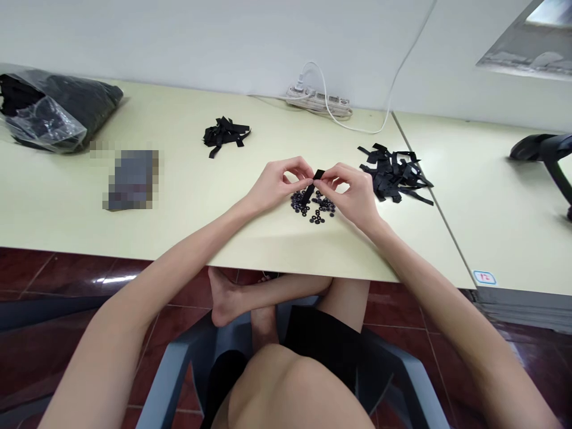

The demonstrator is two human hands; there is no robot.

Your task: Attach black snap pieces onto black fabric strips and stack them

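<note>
A short black fabric strip (308, 194) is pinched near its upper end between my two hands, its lower part hanging over small parts on the table. My left hand (280, 182) grips it from the left with thumb and forefinger. From the other side, my right hand (351, 189) closes its fingertips on the same strip. Whether a small part sits between the fingertips is hidden. Beneath the hands lie several small round black snap-like pieces (317, 219), loosely grouped. A heap of black strips (395, 173) is just right of my right hand.
A smaller strip pile (223, 133) lies further back on the table (179, 232). At the left are a clear bag (67, 110) of black material and a blurred dark rectangle (134, 179). A power strip (319, 101) with a white cable rests against the wall.
</note>
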